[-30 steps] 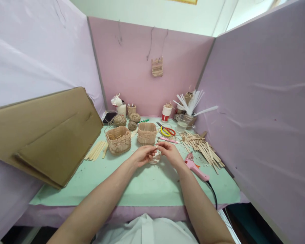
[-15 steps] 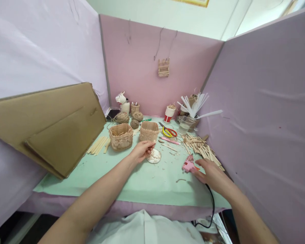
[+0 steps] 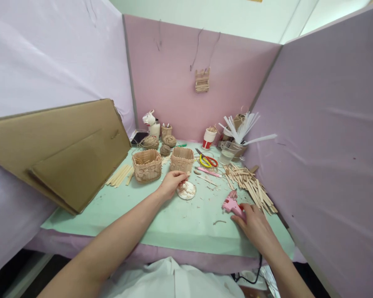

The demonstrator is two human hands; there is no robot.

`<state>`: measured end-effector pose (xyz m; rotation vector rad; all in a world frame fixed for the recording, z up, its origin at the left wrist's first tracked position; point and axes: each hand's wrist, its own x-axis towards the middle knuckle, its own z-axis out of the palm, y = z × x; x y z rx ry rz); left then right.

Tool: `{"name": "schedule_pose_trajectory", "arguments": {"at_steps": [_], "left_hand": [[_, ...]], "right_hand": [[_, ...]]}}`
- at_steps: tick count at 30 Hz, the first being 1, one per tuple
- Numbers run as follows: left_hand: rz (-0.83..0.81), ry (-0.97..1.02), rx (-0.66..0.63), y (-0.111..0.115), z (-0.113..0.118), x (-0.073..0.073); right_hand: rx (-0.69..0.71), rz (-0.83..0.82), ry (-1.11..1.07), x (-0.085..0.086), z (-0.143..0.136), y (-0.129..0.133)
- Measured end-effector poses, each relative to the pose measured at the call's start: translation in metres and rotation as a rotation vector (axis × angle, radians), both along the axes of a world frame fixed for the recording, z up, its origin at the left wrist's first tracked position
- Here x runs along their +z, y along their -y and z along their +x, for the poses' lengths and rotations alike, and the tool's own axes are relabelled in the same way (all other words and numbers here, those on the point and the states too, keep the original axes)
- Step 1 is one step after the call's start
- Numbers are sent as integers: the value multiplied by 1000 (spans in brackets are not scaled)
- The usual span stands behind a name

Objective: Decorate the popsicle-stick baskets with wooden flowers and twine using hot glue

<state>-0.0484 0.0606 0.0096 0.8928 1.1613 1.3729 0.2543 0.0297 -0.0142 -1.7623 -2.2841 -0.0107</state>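
Observation:
My left hand (image 3: 171,184) pinches a small pale wooden piece (image 3: 189,174) between thumb and fingertips, just in front of a small wooden basket (image 3: 182,159). Below those fingers lies a round white disc (image 3: 186,191) with brownish bits on it. On the right, my right hand (image 3: 254,225) is closed around the handle of a pink glue gun (image 3: 231,203). The gun rests on the green cloth, its nozzle pointing left. A second wooden basket (image 3: 147,166) with thin strips inside stands left of the first.
Wooden sticks (image 3: 251,184) are heaped at the right, near scissors (image 3: 207,160) and a pink craft knife (image 3: 208,171). More sticks (image 3: 119,176) lie left of the baskets. Twine balls (image 3: 169,141) sit behind them. Cardboard (image 3: 71,161) leans at the left; a clear cup (image 3: 226,156) stands back right.
My right hand has come down and closed around the glue gun's handle; before, its fingers were spread beside it. The left hand keeps its pinch, nearly still.

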Motion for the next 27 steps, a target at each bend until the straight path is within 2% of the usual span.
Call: {"name": "schedule_pose_trajectory", "arguments": {"at_steps": [4,9,11,15,18,21,27], "left_hand": [[-5,-16,15,1,0,1],[7,-34,40,1,-1,2],[8,-39,45,1,-2,1],[29,-41,60,0,-1,-1],[52,-59,75,0,0,-2],[70,-75,84,-1,0,-3],[144,-196,122,0,1,-3]], "right_hand": [[-18,-64,2,0,-4,-4],[-146,-168,2,7,-9,-3],[-137,-185,-104,11,-8,-1],[1,-198,-516,22,-9,5],[116,-228,-803,30,-27,7],[124,-291,-996,30,-55,6],[158,-304,-1045,21,-99,4]]}}
